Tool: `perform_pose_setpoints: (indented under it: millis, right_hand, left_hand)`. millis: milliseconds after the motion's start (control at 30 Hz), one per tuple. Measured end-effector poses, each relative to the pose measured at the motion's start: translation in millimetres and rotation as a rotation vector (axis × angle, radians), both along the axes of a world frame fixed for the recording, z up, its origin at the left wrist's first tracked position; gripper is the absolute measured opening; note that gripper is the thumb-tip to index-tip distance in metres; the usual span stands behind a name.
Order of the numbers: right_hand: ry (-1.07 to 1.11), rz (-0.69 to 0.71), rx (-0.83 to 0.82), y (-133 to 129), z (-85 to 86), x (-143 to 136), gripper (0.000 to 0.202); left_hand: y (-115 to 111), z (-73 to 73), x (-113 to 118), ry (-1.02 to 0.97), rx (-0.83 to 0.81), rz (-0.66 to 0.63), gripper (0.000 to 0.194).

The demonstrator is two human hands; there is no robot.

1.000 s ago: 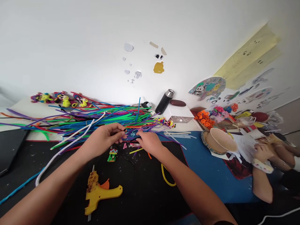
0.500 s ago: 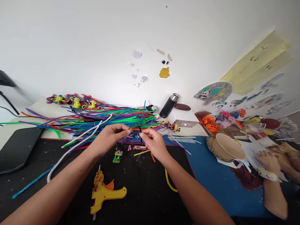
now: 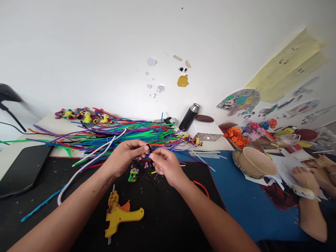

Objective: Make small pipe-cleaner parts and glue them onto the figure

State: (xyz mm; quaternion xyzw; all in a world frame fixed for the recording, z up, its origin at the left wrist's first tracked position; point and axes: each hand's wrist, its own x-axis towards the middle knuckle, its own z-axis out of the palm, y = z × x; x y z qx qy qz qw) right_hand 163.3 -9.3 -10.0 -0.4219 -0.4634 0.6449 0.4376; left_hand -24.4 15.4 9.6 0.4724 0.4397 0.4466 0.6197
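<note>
In the middle of the view, my left hand pinches a short black fuzzy pipe cleaner between thumb and forefinger. My right hand is closed on its lower part, close by on the right. The black piece looks bent, and the fingers cover much of it. Beneath the hands lies a small green figure made of coloured fuzzy stems, with small pink and yellow scraps beside it. A yellow hot glue gun rests on the black mat, nearer to me.
Behind my hands spreads a heap of coloured pipe cleaners. A black flask stands by a white box. To the right are a bowl and another person's hand. A black tablet-like slab lies left.
My hands have come closer together, and the black pipe cleaner is now bent between them. A red curved strand shows beside my right forearm, where a yellow one was seen.
</note>
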Motion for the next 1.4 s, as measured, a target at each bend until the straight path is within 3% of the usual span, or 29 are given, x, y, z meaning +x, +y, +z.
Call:
perform_pose_setpoints:
  millis: [433, 833, 1100, 1400]
  right_hand:
    - [0.034, 0.0, -0.039, -2, -3.6, -2, 0.04]
    - [0.029, 0.018, -0.056, -4, -3.9, 1, 0.039]
    - [0.019, 0.018, -0.01, -7, -1.4, 7, 0.046]
    - [0.01, -0.011, 0.067, -4, -0.2, 1, 0.048]
  left_hand:
    - [0, -4.7, 1, -0.049, -0.044, -0.033, 0.055]
    - [0, -5.3, -1, -0.025, 0.026, -0.103, 0.045]
    - [-2, -2.2, 3, -0.126, -0.043, -0.04, 0.04]
    - [-4, -12.1, 8, -0.221, -0.083, -0.028, 0.039]
